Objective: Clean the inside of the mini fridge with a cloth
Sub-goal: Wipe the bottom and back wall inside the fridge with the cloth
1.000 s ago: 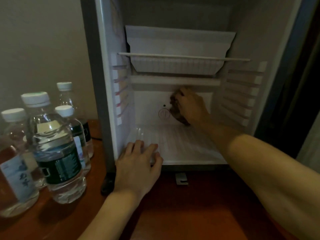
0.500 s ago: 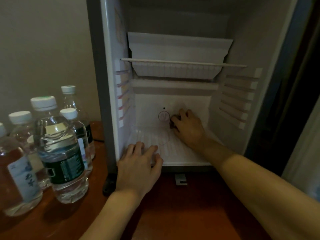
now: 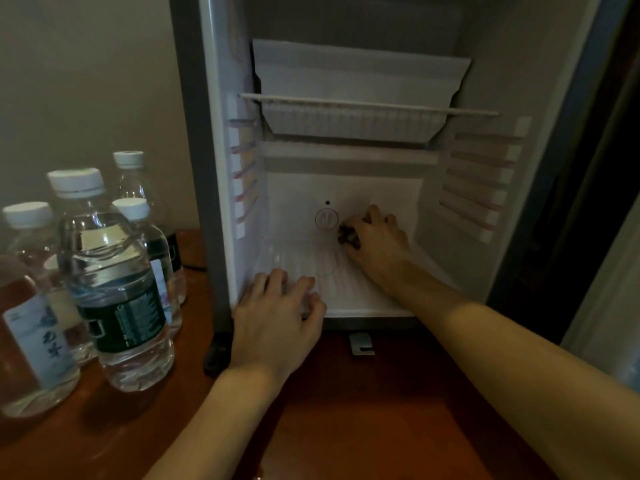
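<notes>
Mini fridge (image 3: 485,209) open on wooden table (image 3: 346,427); interior holds 1 wire shelf (image 3: 367,105). Bottles (image 3: 114,282) stand left. Right hand (image 3: 375,242) has dropped from back wall to floor corner beside dial (image 3: 326,218), fingers clamped on dark cloth (image 3: 345,234). Left hand (image 3: 277,315) unchanged, fingers spread on front floor edge.

cloth (image 3: 346,234): mostly hidden under right hand (image 3: 375,242) | leftmost bottle (image 3: 24,327): cropped
</notes>
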